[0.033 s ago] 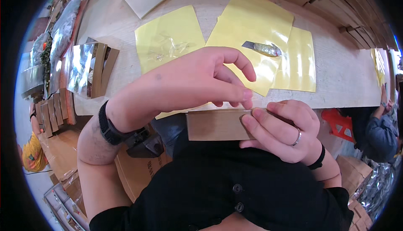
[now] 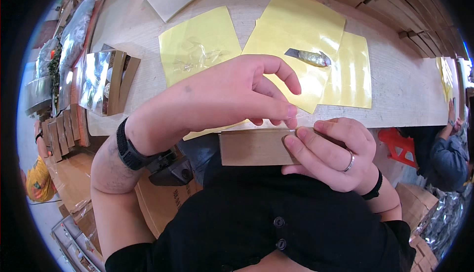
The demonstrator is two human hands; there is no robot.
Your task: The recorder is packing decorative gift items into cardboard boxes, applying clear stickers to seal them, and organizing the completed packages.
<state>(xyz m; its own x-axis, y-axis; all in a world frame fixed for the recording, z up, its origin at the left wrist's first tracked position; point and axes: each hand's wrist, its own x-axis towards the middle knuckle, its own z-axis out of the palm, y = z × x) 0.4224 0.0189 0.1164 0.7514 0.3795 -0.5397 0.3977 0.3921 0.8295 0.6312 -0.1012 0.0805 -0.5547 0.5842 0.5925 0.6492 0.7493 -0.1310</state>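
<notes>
Right hand (image 2: 340,151) | gripping brown cardboard (image 2: 254,148), right end | Left hand (image 2: 252,89) | just beside, hold unclear

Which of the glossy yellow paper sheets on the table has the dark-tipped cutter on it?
The middle glossy yellow sheet, overlapping the right sheet: it carries the dark-tipped cutter, whereas the left sheet bears crumpled clear film.
</notes>
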